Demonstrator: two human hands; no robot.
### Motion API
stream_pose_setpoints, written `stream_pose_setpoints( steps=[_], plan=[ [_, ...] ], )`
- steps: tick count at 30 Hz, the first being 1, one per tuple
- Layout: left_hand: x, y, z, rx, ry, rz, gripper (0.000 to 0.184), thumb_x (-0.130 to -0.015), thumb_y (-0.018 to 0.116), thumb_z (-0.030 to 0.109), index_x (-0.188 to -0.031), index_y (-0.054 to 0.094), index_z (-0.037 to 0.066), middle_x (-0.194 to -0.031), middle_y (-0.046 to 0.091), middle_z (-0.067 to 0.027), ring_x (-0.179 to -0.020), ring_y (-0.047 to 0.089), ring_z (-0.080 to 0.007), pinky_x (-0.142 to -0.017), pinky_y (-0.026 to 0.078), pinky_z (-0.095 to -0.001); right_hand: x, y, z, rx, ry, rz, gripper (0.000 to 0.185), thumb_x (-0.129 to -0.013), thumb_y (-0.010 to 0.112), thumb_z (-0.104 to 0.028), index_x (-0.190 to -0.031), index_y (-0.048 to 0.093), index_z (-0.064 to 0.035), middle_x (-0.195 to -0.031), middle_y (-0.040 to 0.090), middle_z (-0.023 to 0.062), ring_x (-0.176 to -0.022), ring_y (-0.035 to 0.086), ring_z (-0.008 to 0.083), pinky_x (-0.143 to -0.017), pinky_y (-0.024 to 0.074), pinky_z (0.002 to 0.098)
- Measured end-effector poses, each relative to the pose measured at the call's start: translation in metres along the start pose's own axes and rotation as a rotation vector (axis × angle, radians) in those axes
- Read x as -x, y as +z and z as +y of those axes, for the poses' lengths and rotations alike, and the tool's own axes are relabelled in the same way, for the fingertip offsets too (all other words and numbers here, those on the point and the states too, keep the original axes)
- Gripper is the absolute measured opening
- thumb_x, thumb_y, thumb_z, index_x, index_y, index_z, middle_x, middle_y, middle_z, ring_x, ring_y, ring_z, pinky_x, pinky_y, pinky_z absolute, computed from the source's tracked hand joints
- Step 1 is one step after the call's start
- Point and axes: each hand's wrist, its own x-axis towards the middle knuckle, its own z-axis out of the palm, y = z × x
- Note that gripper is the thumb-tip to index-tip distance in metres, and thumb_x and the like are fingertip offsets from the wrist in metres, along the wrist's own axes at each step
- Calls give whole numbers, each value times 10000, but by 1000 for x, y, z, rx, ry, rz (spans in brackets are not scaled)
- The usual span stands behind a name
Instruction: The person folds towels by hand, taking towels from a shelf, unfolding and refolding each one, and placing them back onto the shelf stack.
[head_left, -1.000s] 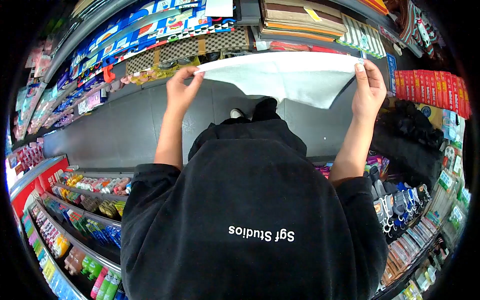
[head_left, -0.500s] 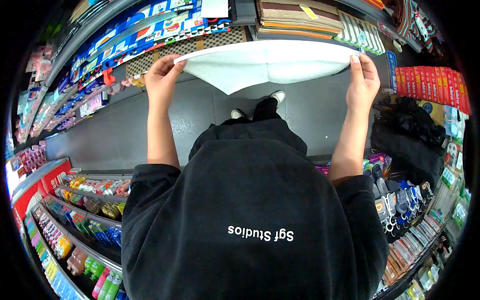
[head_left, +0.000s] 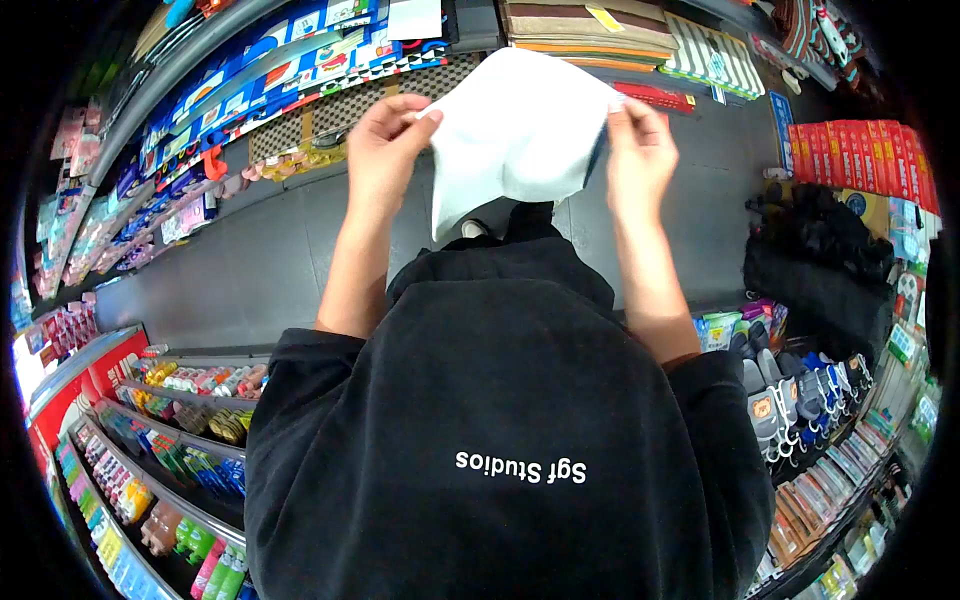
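A thin, flexible white-backed mat (head_left: 515,125) hangs bowed between my two hands above the floor. Its middle arches away from me, and one lower corner droops on the left. A strip of its dark other face shows along the right edge; the rest of that face is hidden. My left hand (head_left: 392,150) pinches the left edge between thumb and fingers. On the opposite side, my right hand (head_left: 640,155) grips the right edge, thumb on the near face.
Stacked brown mats (head_left: 590,25) and a striped mat (head_left: 710,58) fill the shelf ahead. Blue printed packs (head_left: 290,60) line the left shelf. Red boxes (head_left: 860,160) and hanging slippers (head_left: 790,400) are at right. Bottle shelves (head_left: 180,480) stand behind me at left.
Both hands have come closer together, so the mat that was stretched wide now bows upward between them. Its drooping corner hangs lower.
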Motion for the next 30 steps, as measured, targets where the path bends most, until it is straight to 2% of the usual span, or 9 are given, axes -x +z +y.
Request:
stream_pose_setpoints(
  steps=[2,8,14,18,22,24,25,27,30],
  plan=[
    [2,14,-7,-18,11,-40,180,-761,648,30,-922,571,3,-752,604,-17,-654,534,-55,-575,396,-168,14,13,1,68,-38,-36,151,-795,629,-70,-913,607,20,-833,610,43,-747,548,93,-694,450,223],
    [14,40,-15,-81,45,-81,183,-760,645,26,-915,554,-6,-790,626,-55,-716,583,-82,-628,452,-192,45,39,-4,24,-87,-149,156,-749,647,-31,-880,604,44,-821,582,81,-679,564,106,-614,469,217],
    [18,46,-20,-71,57,-54,179,-761,649,34,-905,549,-3,-804,625,-52,-735,582,-77,-646,455,-194,51,42,-8,149,-194,-211,137,-732,656,-18,-851,608,32,-769,577,74,-640,559,116,-594,456,234],
    [18,46,-29,-24,124,-24,196,-759,653,33,-912,536,3,-832,619,-53,-756,580,-78,-666,452,-193,56,46,-8,151,-182,-240,143,-727,665,-25,-846,610,31,-791,595,86,-653,574,127,-604,464,240],
    [23,45,-27,15,104,-36,228,-755,657,30,-939,525,5,-869,613,-60,-784,579,-86,-695,457,-200,56,47,-7,165,-176,-260,161,-733,666,-39,-866,611,34,-807,601,93,-656,584,141,-614,471,249],
    [24,45,-25,43,122,-60,274,-748,667,32,-973,512,5,-897,608,-67,-805,579,-98,-727,464,-219,56,46,-8,185,-166,-313,168,-781,590,3,-946,615,30,-867,602,94,-771,586,141,-697,469,234],
    [24,45,-24,43,122,-58,274,-748,667,32,-973,512,5,-897,608,-67,-805,579,-98,-727,464,-219,56,44,-8,185,-165,-315,168,-781,590,3,-946,615,30,-867,602,94,-771,586,141,-697,469,234],
    [25,43,-20,30,149,-106,310,-743,672,33,-1000,501,7,-926,605,-76,-826,578,-107,-753,468,-240,55,41,-8,149,-243,-405,237,-797,486,51,-997,608,22,-917,604,109,-825,588,159,-748,463,249],
    [17,35,-31,2,173,-88,303,-731,654,9,-989,494,13,-928,584,-60,-830,574,-110,-753,466,-243,57,43,-7,-31,-120,-473,261,-749,453,78,-944,615,20,-839,611,111,-804,594,195,-717,466,267]
  ],
)
